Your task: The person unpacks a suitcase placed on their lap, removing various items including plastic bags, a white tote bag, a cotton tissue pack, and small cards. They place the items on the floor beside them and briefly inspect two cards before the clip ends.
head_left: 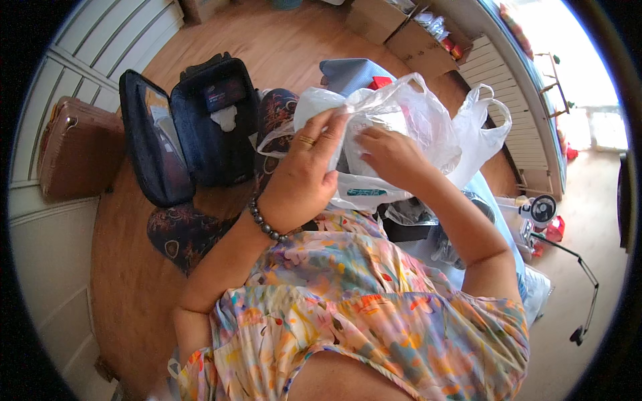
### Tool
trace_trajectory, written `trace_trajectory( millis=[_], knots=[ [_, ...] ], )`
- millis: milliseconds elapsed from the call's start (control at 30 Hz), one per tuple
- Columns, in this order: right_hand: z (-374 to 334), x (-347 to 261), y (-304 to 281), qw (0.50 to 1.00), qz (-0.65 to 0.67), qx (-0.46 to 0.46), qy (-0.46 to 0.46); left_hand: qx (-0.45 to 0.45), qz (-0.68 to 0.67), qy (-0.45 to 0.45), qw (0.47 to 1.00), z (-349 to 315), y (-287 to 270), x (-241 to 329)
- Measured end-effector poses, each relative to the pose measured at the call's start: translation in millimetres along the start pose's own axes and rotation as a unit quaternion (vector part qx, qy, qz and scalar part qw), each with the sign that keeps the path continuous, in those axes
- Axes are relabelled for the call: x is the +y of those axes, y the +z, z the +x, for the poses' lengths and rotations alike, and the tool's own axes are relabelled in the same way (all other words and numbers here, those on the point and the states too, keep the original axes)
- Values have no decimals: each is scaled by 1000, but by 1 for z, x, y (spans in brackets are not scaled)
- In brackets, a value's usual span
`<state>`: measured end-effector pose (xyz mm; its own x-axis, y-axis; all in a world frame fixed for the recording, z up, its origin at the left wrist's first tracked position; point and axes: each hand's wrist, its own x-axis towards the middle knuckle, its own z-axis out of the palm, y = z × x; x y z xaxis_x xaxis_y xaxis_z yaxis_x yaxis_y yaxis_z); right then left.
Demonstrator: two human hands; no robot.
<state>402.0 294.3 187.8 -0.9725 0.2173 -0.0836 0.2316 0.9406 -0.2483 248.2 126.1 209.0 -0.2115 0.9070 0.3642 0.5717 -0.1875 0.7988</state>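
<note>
A white translucent plastic bag (438,127) lies gathered in front of my lap, its mouth spread toward me. My left hand (301,164), with a beaded bracelet at its wrist, pinches the bag's left rim between fingers and thumb. Inside the mouth, my right hand (398,159) reaches in with bent fingers beside a pale wrapped packet (388,120). Those fingertips are slightly blurred, and whether they grip anything is hidden. Just below the bag is a dark box (404,230) with clear plastic wrapping on it.
An open black case (217,147) stands left of the bag, beside dark floral fabric (275,110). Farther left is a brown suitcase (83,150). A second white bag (480,130) sits to the right, near a small white fan (540,210). Cardboard boxes (378,23) stand at the back.
</note>
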Motion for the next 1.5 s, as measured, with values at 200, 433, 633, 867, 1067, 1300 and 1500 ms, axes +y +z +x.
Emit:
trace_trajectory(
  millis=[200,433,633,867,1067,1300,1500],
  knots=[
    [105,27,75,992,-35,-60,-101,-19,-21,37,999,-10,15,8],
    [80,6,61,991,1,-34,-126,58,-47,-31,997,-26,13,-23],
    [16,18,4,969,133,-161,134,145,-35,-35,988,-29,11,-36],
    [-2,34,-58,826,549,123,24,77,-186,9,980,-23,21,-48],
    [54,2,-13,964,257,69,-25,143,-170,-155,963,-23,22,-41],
    [77,-58,-16,959,187,-214,-1,335,-8,-205,920,-160,-92,-43],
    [86,-50,11,964,213,-157,-14,719,253,-449,467,-494,-116,47]
  ],
)
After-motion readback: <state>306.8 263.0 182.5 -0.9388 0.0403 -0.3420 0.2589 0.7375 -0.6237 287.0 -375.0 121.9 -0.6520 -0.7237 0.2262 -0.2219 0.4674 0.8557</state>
